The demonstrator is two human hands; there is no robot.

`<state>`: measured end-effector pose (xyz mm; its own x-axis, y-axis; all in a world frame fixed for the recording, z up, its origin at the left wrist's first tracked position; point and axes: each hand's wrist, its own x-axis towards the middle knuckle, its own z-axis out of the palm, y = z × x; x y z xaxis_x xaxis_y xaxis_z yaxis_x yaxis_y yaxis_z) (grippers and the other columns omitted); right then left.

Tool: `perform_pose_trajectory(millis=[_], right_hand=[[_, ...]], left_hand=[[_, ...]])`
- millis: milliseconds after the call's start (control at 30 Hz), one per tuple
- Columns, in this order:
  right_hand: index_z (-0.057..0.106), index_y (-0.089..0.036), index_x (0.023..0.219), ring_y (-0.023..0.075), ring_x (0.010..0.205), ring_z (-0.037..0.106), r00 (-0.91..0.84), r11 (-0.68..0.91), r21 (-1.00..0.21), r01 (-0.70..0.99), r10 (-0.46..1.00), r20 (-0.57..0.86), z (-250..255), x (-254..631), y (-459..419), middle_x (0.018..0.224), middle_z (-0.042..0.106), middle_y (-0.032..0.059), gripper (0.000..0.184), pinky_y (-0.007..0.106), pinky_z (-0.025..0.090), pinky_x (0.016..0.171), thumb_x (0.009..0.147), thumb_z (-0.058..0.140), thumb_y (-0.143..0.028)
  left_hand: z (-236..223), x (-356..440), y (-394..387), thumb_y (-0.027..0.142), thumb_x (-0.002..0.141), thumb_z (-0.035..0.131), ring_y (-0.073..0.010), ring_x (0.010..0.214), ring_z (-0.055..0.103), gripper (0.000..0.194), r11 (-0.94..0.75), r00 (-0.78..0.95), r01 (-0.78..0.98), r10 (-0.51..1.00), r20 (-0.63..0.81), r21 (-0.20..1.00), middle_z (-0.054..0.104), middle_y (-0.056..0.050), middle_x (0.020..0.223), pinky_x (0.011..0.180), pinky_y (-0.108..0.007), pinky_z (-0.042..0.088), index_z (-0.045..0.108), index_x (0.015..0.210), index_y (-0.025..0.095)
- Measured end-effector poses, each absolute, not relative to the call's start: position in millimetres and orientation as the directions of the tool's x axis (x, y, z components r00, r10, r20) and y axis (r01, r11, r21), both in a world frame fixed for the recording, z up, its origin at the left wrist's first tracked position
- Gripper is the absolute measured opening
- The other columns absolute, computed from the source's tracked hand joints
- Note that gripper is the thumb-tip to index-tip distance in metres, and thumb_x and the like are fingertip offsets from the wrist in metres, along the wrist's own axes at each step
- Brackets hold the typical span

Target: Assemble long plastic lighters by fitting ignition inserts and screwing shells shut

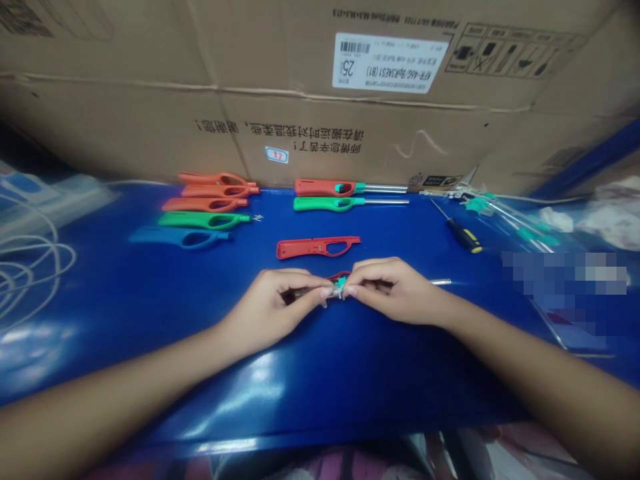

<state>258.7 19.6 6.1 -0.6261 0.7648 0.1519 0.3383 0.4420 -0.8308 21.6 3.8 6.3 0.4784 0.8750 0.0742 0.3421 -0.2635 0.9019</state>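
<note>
As small translucent lighter pc (335, 292) sits in thumb-and-fingertip pinches of L hand (277, 303) & R hand (400, 291) over blue table (300, 380), it's prob light, stiff, slick & fragile, best gripped gently by its ends, w/ red half-shell (311, 247) just beyond, green lighter (314, 204) farther, screwdriver (463, 235) off R.

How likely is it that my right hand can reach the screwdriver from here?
Probably yes: the screwdriver lies uncovered on the blue table beyond your right hand. That hand seems to pinch a small teal part and may have to release it first.
</note>
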Motion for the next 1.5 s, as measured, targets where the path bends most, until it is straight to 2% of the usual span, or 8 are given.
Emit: perform_pose_trajectory(millis=[133,300,400,700,833,1067,1300,1500], right_hand=[[0.074,-0.016,0.087,0.0095,0.063,0.052,-0.617,0.428,-0.839,0.337,0.773,0.147,7.0,258.8,19.6,0.081,0.068,0.0041,0.020,0.023,0.037,0.054,0.095,0.061,-0.027],[0.072,-0.015,0.082,0.0066,0.053,0.043,-0.519,0.287,-0.909,0.303,0.849,0.095,7.5,257.9,20.3,0.070,0.063,0.0006,0.016,0.021,0.031,0.047,0.089,0.066,-0.027],[0.072,-0.014,0.082,0.0066,0.053,0.042,-0.490,0.243,-0.924,0.296,0.869,0.072,7.6,256.9,20.1,0.070,0.061,0.0004,0.017,0.021,0.031,0.047,0.087,0.068,-0.030],[0.072,-0.015,0.079,0.0067,0.051,0.039,-0.520,0.265,-0.903,0.338,0.852,0.055,8.6,255.4,19.3,0.063,0.058,-0.0013,0.020,0.022,0.028,0.046,0.089,0.066,-0.032],[0.072,-0.015,0.078,0.0066,0.052,0.041,-0.529,0.304,-0.904,0.300,0.842,0.107,8.0,254.1,16.8,0.067,0.061,0.0003,0.020,0.022,0.030,0.047,0.089,0.066,-0.030],[0.072,-0.015,0.084,0.0093,0.057,0.047,-0.478,0.220,-0.927,0.305,0.877,0.051,7.6,255.3,16.6,0.071,0.063,0.0023,0.024,0.023,0.037,0.050,0.089,0.066,-0.038],[0.071,-0.014,0.082,0.0076,0.053,0.042,-0.470,0.238,-0.916,0.322,0.880,0.063,7.9,252.9,16.1,0.067,0.060,0.0009,0.023,0.022,0.033,0.047,0.089,0.065,-0.036],[0.071,-0.014,0.080,0.0069,0.051,0.040,-0.477,0.253,-0.912,0.324,0.876,0.074,7.3,252.2,15.8,0.066,0.059,0.0001,0.025,0.021,0.031,0.046,0.089,0.064,-0.036]], left_hand=[[7.0,21.6,4.3,0.031,0.094,0.065,-0.0174,0.081,0.072,0.021,-0.262,0.486,0.323,0.870,0.078,0.910,0.079,-0.006,0.093,0.074,-0.025,0.054,0.080,0.099,0.017],[8.1,22.0,4.0,0.031,0.093,0.065,-0.0152,0.075,0.071,0.022,-0.199,0.462,0.307,0.886,0.037,0.931,0.079,-0.005,0.089,0.069,-0.023,0.054,0.079,0.102,0.017],[7.5,22.4,3.3,0.032,0.093,0.066,-0.0151,0.073,0.071,0.022,-0.177,0.449,0.307,0.893,0.022,0.935,0.080,-0.004,0.088,0.068,-0.023,0.055,0.080,0.102,0.017],[6.6,24.0,2.1,0.030,0.091,0.068,-0.0159,0.075,0.072,0.019,-0.207,0.423,0.302,0.904,0.064,0.931,0.080,-0.004,0.091,0.069,-0.023,0.057,0.081,0.097,0.018],[7.4,24.1,1.5,0.028,0.092,0.067,-0.0140,0.072,0.071,0.019,-0.215,0.429,0.270,0.900,0.083,0.939,0.080,-0.003,0.088,0.066,-0.021,0.055,0.081,0.098,0.017],[7.6,23.7,0.4,0.031,0.092,0.067,-0.0134,0.066,0.067,0.021,-0.194,0.413,0.294,0.909,0.059,0.936,0.079,-0.004,0.082,0.062,-0.021,0.053,0.081,0.097,0.016],[6.5,23.5,-0.4,0.030,0.092,0.067,-0.0141,0.069,0.069,0.021,-0.203,0.414,0.291,0.908,0.069,0.935,0.079,-0.004,0.083,0.063,-0.022,0.053,0.082,0.097,0.016],[5.5,24.6,-0.4,0.026,0.091,0.069,-0.0116,0.067,0.069,0.017,-0.230,0.399,0.284,0.911,0.103,0.931,0.080,-0.002,0.082,0.063,-0.019,0.052,0.082,0.095,0.017]])
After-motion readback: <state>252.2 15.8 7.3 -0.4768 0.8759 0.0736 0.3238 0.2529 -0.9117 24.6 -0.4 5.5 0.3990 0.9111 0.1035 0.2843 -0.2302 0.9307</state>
